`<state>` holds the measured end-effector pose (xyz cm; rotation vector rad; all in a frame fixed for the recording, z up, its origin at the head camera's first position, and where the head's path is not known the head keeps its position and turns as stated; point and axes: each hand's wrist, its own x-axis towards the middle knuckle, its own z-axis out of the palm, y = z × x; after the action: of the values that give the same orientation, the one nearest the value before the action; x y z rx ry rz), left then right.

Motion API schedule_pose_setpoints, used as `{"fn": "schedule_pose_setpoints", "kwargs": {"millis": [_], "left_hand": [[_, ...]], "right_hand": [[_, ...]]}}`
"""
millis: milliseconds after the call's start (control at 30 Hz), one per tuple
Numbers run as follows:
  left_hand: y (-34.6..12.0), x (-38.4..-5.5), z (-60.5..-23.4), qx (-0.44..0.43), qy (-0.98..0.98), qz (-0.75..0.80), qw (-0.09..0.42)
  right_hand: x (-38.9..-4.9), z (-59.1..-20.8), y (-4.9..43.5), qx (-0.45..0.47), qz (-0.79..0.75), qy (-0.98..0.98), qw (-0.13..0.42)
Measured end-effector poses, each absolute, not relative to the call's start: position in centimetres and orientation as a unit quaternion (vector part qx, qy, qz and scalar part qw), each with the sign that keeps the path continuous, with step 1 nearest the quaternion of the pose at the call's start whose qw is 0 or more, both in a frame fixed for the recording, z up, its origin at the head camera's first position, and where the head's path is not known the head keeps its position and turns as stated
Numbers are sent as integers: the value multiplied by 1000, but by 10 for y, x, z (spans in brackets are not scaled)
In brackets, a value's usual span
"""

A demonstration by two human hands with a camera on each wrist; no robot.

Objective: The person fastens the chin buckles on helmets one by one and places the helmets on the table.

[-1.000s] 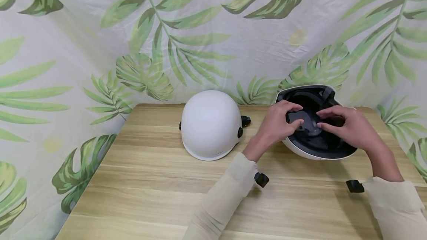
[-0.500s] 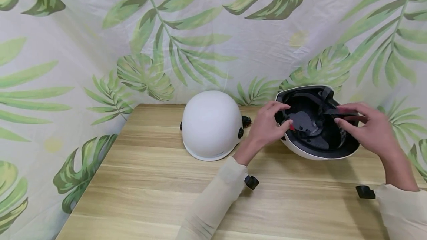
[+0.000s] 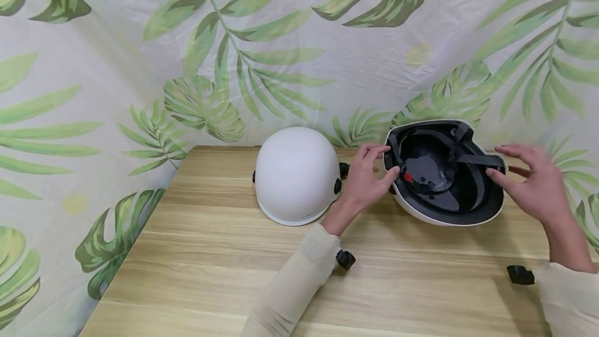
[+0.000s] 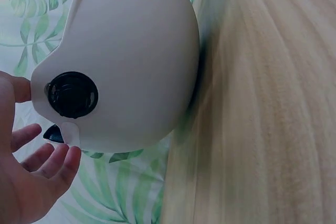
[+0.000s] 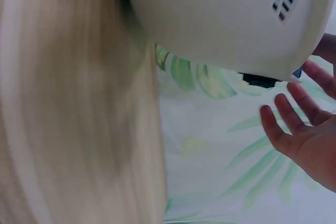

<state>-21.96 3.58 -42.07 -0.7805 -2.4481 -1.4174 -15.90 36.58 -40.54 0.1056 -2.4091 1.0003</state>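
A white helmet (image 3: 428, 216) lies upside down at the right of the table, its black lining and dark straps showing. Inside its left part is a small red piece (image 3: 408, 177) by the strap. My left hand (image 3: 367, 178) is at the helmet's left rim, thumb and forefinger apart at the edge, the other fingers loosely bent beside the black round knob (image 4: 72, 95) in the left wrist view. At the opposite rim, my right hand (image 3: 533, 178) spreads its fingers, thumb tip over the edge. In the right wrist view several of its fingers extend beside the shell.
A second white helmet (image 3: 297, 176) stands dome up to the left, close to my left hand, with a black strap piece (image 3: 344, 170) at its right side. The wooden table (image 3: 196, 264) ends at a leaf-patterned cloth (image 3: 281, 40) behind.
Both hands have moved outward from inside the upturned helmet to its two rims. The strap that the right hand held now lies across the right rim, and the red piece has come into view.
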Motion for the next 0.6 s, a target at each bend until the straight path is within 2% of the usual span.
{"fn": "schedule_pose_setpoints", "kwargs": {"millis": [133,333,600], "left_hand": [[34,-220,-424,-254,-829,-492,76],[34,-219,-428,-237,-833,-497,48],[28,-216,-427,-222,-814,-532,66]], "right_hand": [[-158,-412,371,4,379,-900,217],[-158,-414,367,-31,399,-893,207],[-162,-414,361,-20,427,-880,205]]}}
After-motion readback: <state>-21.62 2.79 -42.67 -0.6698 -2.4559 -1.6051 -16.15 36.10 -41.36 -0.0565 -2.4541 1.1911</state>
